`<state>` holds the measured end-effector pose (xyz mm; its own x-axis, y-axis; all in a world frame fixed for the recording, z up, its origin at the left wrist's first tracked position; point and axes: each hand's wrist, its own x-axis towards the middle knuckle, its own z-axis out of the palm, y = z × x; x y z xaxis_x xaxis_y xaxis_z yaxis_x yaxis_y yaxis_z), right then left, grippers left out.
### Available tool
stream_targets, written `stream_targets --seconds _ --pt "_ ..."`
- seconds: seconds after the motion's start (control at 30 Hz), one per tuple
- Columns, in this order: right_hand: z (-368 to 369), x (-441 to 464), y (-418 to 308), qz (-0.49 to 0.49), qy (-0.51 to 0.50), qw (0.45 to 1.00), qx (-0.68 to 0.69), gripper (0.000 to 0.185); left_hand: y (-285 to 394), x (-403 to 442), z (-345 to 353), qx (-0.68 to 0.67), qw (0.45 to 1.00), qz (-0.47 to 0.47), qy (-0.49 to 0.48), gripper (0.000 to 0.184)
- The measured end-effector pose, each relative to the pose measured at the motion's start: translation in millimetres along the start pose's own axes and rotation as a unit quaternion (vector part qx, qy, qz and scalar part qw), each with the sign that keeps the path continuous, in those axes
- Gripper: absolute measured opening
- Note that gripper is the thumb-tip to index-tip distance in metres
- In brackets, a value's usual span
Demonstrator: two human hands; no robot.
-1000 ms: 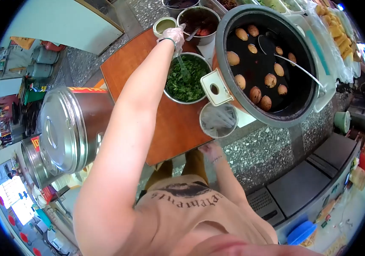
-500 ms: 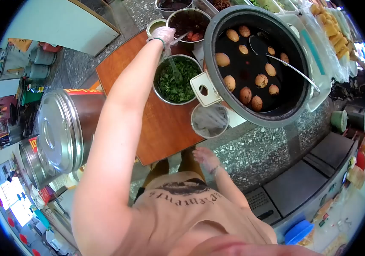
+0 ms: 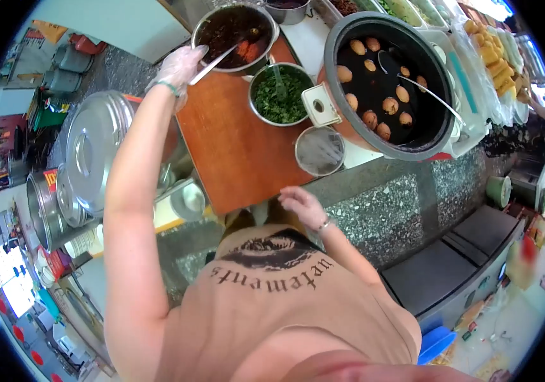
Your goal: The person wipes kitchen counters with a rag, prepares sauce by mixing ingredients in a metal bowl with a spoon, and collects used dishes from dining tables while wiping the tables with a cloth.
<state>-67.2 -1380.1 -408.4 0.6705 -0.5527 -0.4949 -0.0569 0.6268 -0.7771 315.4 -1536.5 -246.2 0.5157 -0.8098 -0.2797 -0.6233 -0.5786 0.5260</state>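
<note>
My left hand (image 3: 182,67), in a clear plastic glove, has its fingers closed at the left rim of a metal pot (image 3: 273,39). Dark sauce with something red in it fills the pot, and a spoon (image 3: 212,66) leans out over the rim beside my hand. To the right stands a metal bowl of chopped greens (image 3: 279,102) with a green-tinted utensil in it. My right hand (image 3: 304,207) hangs near the front edge of the wooden board (image 3: 234,146), holding nothing, fingers loosely bent and apart. Closest to it is a round clear container (image 3: 320,151) with pale contents.
A large dark-rimmed cooker (image 3: 380,149) holds several brown eggs in dark liquid, with a ladle handle (image 3: 434,99) across it. Lidded steel drums (image 3: 88,159) stand at the left. Food trays and a bag of fried dough sticks (image 3: 494,57) lie at the back right.
The pot of dark sauce has shifted left and towards the board, with my left hand at its rim. My right hand is a little higher in view. The whole view has shifted slightly.
</note>
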Motion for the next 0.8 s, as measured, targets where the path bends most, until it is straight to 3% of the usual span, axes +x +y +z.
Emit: stream_targets --seconds 0.03,0.1,0.13,0.2,0.23,0.27,0.33,0.4,0.43,0.47,0.53,0.57,0.67,0.7,0.73,0.8 --pt "11 3 -12 -0.055 0.028 0.995 -0.074 0.027 -4 -27 -8 -0.002 1.000 -0.006 0.000 0.042" --pt "43 3 -62 -0.168 0.068 0.957 -0.226 0.023 -12 -73 -16 -0.126 0.987 -0.096 -0.027 0.038" --pt "59 6 -84 -0.253 0.078 0.909 -0.321 0.027 -42 -73 -16 -0.043 0.995 -0.062 -0.068 0.039" --pt "91 19 -111 -0.406 0.079 0.797 -0.441 0.041 -68 -108 -6 0.000 0.997 -0.058 -0.051 0.038" --pt "111 25 -119 -0.406 0.070 0.772 -0.484 0.049 -81 -116 -1 0.057 0.994 -0.049 -0.079 0.038" --pt "131 29 -128 -0.421 0.062 0.735 -0.528 0.053 -92 -135 6 0.073 0.996 0.032 -0.040 0.044" --pt "166 42 -126 -0.419 0.040 0.679 -0.602 0.054 -109 -166 17 -0.067 0.995 -0.055 -0.058 0.042" --pt "192 50 -113 -0.415 -0.015 0.632 -0.654 0.051 -132 -192 24 -0.008 0.998 0.057 -0.023 0.041" --pt "203 53 -104 -0.412 -0.028 0.614 -0.672 0.037 -141 -199 27 -0.109 0.993 -0.024 -0.050 0.033" --pt "213 51 -97 -0.414 -0.036 0.613 -0.673 0.037 -149 -208 30 -0.209 0.969 -0.104 -0.078 0.027" --pt "227 47 -85 -0.409 -0.070 0.599 -0.685 0.021 -169 -225 31 -0.183 0.979 -0.079 -0.048 0.026" --pt "235 46 -81 -0.433 -0.054 0.596 -0.674 0.015 -180 -233 33 -0.287 0.949 -0.107 -0.073 0.028" --pt "253 41 -73 -0.419 -0.112 0.605 -0.668 0.015 -198 -260 23 -0.314 0.941 -0.109 -0.058 0.031" --pt "259 36 -72 -0.408 -0.090 0.646 -0.639 0.014 -202 -269 14 -0.213 0.974 -0.073 -0.038 0.032" --pt "263 31 -70 -0.366 -0.043 0.693 -0.619 0.015 -211 -273 11 -0.217 0.973 -0.073 -0.035 0.032" --pt "270 24 -72 -0.305 0.005 0.738 -0.602 0.016 -235 -284 14 -0.182 0.982 -0.038 0.002 0.036"
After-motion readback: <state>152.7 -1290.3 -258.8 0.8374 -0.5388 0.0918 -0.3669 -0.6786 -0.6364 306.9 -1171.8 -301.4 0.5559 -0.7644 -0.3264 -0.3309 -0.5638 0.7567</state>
